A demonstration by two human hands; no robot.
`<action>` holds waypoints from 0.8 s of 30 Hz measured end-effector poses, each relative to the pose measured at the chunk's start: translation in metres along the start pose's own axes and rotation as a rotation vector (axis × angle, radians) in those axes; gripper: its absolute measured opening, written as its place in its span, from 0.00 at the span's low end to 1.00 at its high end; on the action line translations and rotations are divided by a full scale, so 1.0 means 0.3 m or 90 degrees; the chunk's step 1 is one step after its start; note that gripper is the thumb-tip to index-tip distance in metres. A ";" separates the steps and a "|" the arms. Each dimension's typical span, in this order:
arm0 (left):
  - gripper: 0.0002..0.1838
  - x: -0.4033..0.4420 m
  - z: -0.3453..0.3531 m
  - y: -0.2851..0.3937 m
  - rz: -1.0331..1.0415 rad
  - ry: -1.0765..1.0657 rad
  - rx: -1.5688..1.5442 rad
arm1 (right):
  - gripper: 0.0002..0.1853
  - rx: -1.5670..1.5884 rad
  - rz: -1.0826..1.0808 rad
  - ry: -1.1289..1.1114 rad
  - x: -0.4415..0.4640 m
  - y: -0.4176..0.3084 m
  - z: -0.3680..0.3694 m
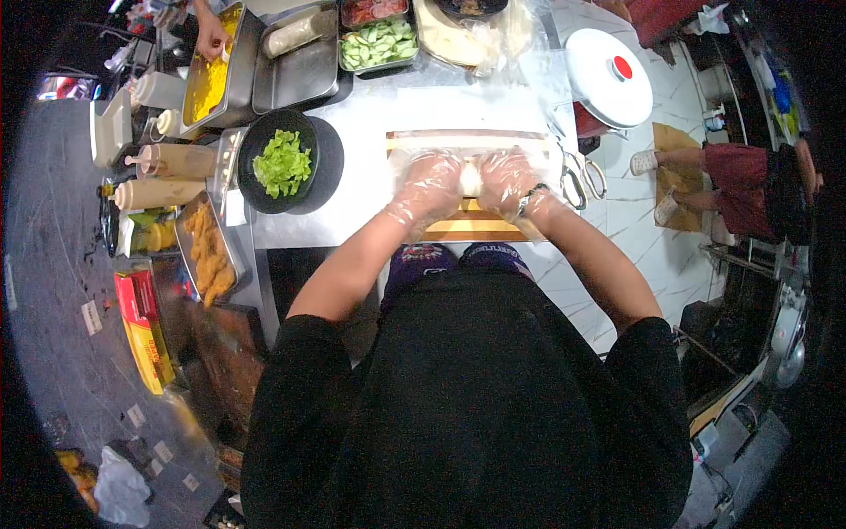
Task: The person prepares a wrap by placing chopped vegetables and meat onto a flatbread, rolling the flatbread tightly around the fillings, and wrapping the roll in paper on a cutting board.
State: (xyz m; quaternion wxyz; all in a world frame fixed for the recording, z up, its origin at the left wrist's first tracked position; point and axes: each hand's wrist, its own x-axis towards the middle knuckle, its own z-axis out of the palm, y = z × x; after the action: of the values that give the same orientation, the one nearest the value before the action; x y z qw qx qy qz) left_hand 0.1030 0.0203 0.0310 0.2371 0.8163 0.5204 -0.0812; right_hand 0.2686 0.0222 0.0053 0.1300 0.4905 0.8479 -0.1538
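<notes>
My left hand (430,183) and my right hand (511,181), both in clear plastic gloves, are side by side over a striped wooden cutting board (474,231). Their fingers curl down around a pale rolled wrap (471,178). Only its middle shows between the hands; my gloves cover both ends. Just to the right of my right hand lies a pair of scissors (586,176). A black bowl of lettuce (282,165) stands left of the board.
Metal trays hold sliced cucumber (379,46), another wrapped roll (300,32) and fried pieces (210,251). Another person's hand (211,37) reaches into a tray of yellow shreds (211,84). Sauce bottles (163,192) line the left. A white-lidded pot (608,79) stands right; another person (740,181) is beyond.
</notes>
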 end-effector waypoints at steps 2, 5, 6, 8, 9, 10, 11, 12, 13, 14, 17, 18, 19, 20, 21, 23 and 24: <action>0.16 0.001 -0.002 -0.001 0.003 -0.009 -0.001 | 0.20 -0.016 0.009 0.031 -0.001 0.005 0.023; 0.14 0.001 0.003 -0.002 -0.017 0.006 0.009 | 0.21 -0.016 0.013 0.026 -0.010 0.011 0.015; 0.14 0.001 0.006 -0.003 -0.016 0.005 0.008 | 0.21 -0.015 0.013 0.025 -0.012 0.010 0.011; 0.14 -0.006 0.002 -0.002 -0.021 0.006 0.008 | 0.20 -0.014 0.025 0.019 -0.013 0.013 0.014; 0.14 -0.007 -0.002 -0.002 -0.021 0.005 0.007 | 0.20 -0.013 0.025 0.018 -0.018 0.019 0.014; 0.14 -0.006 -0.003 -0.003 -0.018 -0.007 0.016 | 0.18 -0.031 -0.018 0.053 -0.026 0.029 0.015; 0.15 -0.008 -0.005 -0.003 -0.014 -0.020 0.026 | 0.16 -0.049 -0.061 0.089 -0.030 0.035 0.018; 0.15 -0.010 -0.006 -0.003 -0.014 -0.020 0.026 | 0.16 -0.048 -0.060 0.088 -0.029 0.036 0.021; 0.15 -0.012 -0.006 -0.003 -0.024 -0.009 0.021 | 0.17 -0.040 -0.049 0.084 -0.027 0.037 0.023; 0.15 -0.015 -0.005 -0.003 -0.035 0.003 0.015 | 0.17 -0.032 -0.039 0.079 -0.026 0.038 0.025; 0.16 -0.014 -0.003 -0.010 -0.023 -0.003 0.043 | 0.21 -0.032 0.010 0.041 -0.024 0.038 0.031; 0.16 -0.010 0.005 -0.015 -0.022 -0.003 0.043 | 0.21 -0.032 0.010 0.041 -0.028 0.042 0.031; 0.16 -0.005 0.014 -0.021 -0.024 0.005 0.043 | 0.20 -0.036 -0.025 0.072 -0.033 0.051 0.029; 0.16 -0.002 0.024 -0.028 -0.025 0.013 0.044 | 0.19 -0.039 -0.061 0.104 -0.036 0.055 0.028; 0.16 0.000 0.034 -0.036 -0.025 0.013 0.044 | 0.19 -0.038 -0.060 0.104 -0.038 0.057 0.028; 0.16 -0.007 0.022 -0.035 -0.022 0.005 0.041 | 0.18 -0.030 -0.043 0.087 -0.043 0.061 0.032; 0.16 -0.009 0.017 -0.033 -0.021 0.005 0.041 | 0.18 -0.030 -0.043 0.087 -0.041 0.062 0.033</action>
State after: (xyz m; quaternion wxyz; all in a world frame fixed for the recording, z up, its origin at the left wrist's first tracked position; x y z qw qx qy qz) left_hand 0.0934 0.0190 0.0246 0.2073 0.8151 0.5319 -0.0990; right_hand 0.2916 0.0175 -0.0018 0.0784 0.4677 0.8742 -0.1043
